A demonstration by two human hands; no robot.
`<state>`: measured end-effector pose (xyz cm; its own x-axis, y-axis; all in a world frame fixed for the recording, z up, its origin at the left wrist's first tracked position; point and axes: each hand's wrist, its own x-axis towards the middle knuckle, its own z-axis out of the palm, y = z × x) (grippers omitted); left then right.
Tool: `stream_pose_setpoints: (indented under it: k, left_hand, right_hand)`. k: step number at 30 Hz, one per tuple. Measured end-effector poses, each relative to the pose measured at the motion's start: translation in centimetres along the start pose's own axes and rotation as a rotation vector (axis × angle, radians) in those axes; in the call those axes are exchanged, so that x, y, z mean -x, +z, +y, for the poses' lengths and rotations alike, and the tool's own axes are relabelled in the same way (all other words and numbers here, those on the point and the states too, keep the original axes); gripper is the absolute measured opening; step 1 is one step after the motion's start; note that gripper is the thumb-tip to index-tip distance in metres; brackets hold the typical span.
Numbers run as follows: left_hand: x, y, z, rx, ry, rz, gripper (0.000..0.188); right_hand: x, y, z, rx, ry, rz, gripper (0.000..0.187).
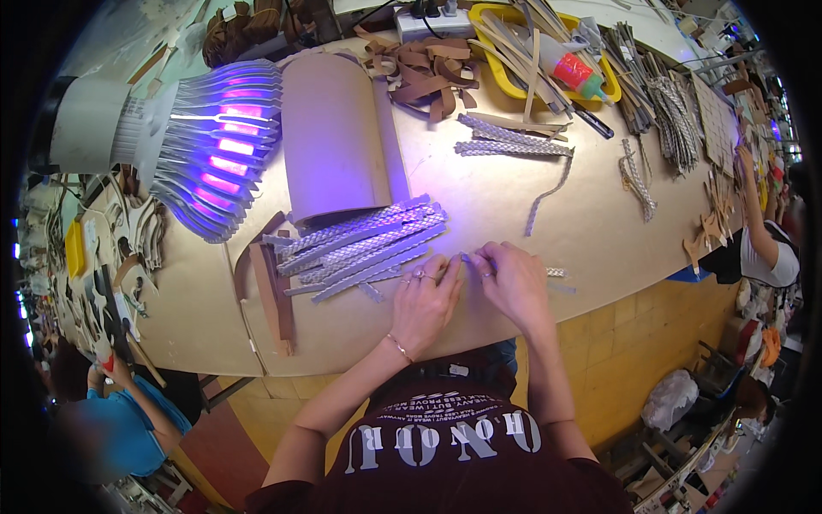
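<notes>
My left hand (425,300) and my right hand (514,283) are close together over the table's near edge, fingertips pinched. Between them shows a small bluish tip (465,257); the fingers hide what it belongs to. A short end of pale braided strip (556,272) sticks out to the right of my right hand; I cannot tell whether it joins that tip. Just left of my left hand lies a pile of grey-white braided strips (360,248), lit purple in part. More braided strips (509,147) lie farther back, one trailing toward me.
A large finned lamp (218,150) glows purple at the left, beside a brown cylinder (334,137). Brown strips (432,77) and a yellow tray (505,83) with a red-and-green bottle (574,73) stand at the back. Other people work at the far left and right.
</notes>
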<state>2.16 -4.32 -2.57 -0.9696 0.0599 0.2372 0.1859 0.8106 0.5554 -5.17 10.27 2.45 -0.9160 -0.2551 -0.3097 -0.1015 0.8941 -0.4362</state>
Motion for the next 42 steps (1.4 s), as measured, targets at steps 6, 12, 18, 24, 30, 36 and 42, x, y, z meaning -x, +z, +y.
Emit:
stream_pose_setpoints:
  k: [6,12,18,24,30,36,42]
  left_hand:
    - [0.0,0.0,-0.1,0.021,-0.001,-0.010,0.036]
    - [0.1,0.1,-0.1,0.002,0.011,-0.018,0.040]
    - [0.1,0.3,0.4,-0.291,0.094,-0.094,0.047]
    - [0.2,0.1,1.2,-0.528,0.156,-0.193,0.050]
    - [0.0,0.0,1.6,-0.569,0.157,-0.209,0.051]
    - [0.0,-0.2,1.7,-0.567,0.146,-0.256,0.051]
    - [-0.2,-0.2,1.7,-0.539,0.151,-0.236,0.049]
  right_hand:
    - [0.0,0.2,-0.5,0.062,0.025,0.008,0.026]
    - [0.0,0.0,-0.7,0.064,0.027,0.017,0.026]
    - [0.2,-0.1,-0.4,0.026,0.036,0.008,0.027]
    - [0.9,-1.9,2.2,-0.187,0.104,-0.093,0.022]
    - [1.0,-1.5,2.3,-0.147,0.083,-0.061,0.021]
    - [1.0,-1.0,2.3,-0.134,0.071,0.021,0.018]
    - [1.2,-0.5,2.2,-0.046,0.080,0.029,0.020]
